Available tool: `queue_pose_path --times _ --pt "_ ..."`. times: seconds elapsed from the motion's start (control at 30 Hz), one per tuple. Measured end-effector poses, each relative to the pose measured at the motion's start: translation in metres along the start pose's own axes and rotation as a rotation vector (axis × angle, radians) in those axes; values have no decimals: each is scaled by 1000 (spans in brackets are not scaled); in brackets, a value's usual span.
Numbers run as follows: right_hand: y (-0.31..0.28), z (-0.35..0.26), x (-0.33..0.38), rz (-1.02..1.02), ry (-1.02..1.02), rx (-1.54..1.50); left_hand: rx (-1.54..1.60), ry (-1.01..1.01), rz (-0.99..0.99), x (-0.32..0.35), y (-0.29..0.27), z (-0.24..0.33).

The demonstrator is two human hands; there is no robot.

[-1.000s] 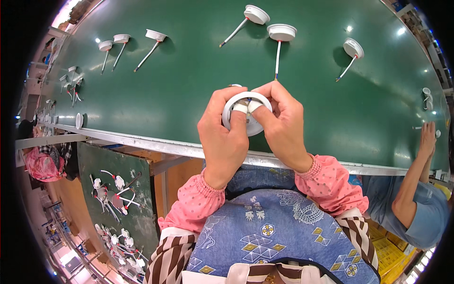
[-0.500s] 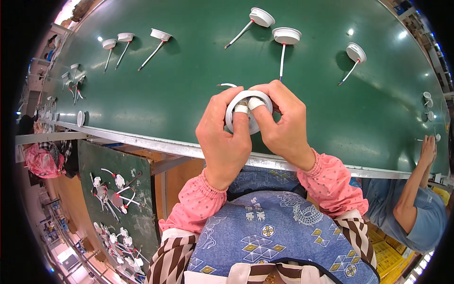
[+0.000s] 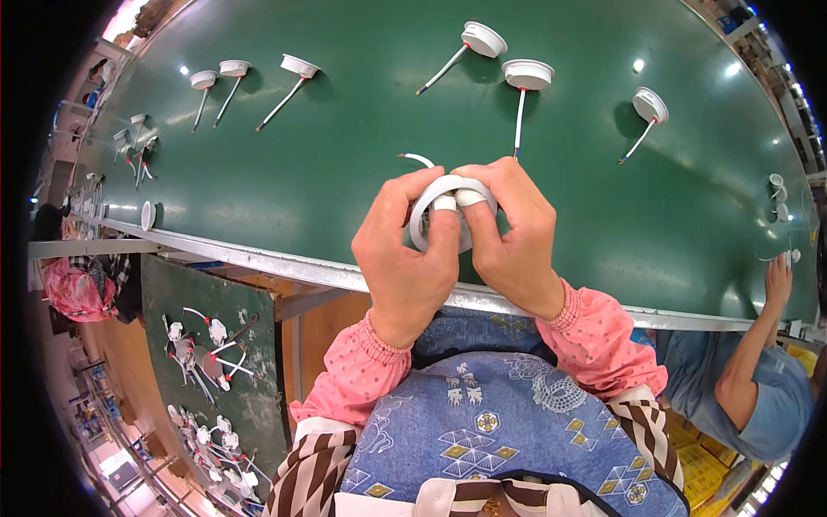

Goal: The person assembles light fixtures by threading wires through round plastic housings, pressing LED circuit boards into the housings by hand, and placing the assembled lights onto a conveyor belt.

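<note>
A white round lamp housing [image 3: 419, 231], open side facing me, is gripped between both hands just above the front of the green table. My left hand [image 3: 403, 246] is closed round its left side, and my right hand [image 3: 517, 233] round its right. Both thumbs, their tips wrapped in white tape, press into the ring's inside near the upper rim. What lies under the thumbs is mostly hidden. A white cable [image 3: 419, 159] with a bared end sticks out beyond my left fingers.
Several white lamp housings with cables, such as one lamp [image 3: 528, 75], lie across the green table [image 3: 345, 172]. A metal edge [image 3: 258, 261] runs along its front. Lower left, a side board [image 3: 267, 379] bears white wired parts. At far right a co-worker's hand [image 3: 779, 280] handles a white part.
My thumbs have shifted slightly and the ring has tilted a little in my hands. The co-worker's hand at the right has also moved slightly. Lamps on the table appear slightly lower in the view.
</note>
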State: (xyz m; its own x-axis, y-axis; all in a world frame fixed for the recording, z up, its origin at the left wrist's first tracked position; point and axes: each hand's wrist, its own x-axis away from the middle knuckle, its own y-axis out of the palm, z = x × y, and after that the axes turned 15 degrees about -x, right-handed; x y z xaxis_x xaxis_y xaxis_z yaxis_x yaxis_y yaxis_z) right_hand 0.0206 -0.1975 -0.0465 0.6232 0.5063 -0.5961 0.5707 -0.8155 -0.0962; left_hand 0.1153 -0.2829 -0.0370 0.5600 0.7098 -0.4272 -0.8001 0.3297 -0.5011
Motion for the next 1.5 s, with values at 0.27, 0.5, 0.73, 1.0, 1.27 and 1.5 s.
queue_pose_path --times 0.27,0.5,0.73,1.0,1.27,1.5 --pt "3 -1 8 21 -56 41 55 -67 51 5 1 12" --pt "-46 9 -4 -135 299 -421 -1 247 -372 -23 -51 7" --pt "-65 9 8 -267 366 -600 -354 648 -282 -33 -44 17" --pt "-70 -8 0 -319 582 -712 -123 306 -545 -18 -44 6" --pt "-63 -35 -5 -417 875 -728 -144 398 -582 -25 -51 -7" --pt "-54 -26 0 -400 854 -790 218 224 -668 -24 -50 -26"
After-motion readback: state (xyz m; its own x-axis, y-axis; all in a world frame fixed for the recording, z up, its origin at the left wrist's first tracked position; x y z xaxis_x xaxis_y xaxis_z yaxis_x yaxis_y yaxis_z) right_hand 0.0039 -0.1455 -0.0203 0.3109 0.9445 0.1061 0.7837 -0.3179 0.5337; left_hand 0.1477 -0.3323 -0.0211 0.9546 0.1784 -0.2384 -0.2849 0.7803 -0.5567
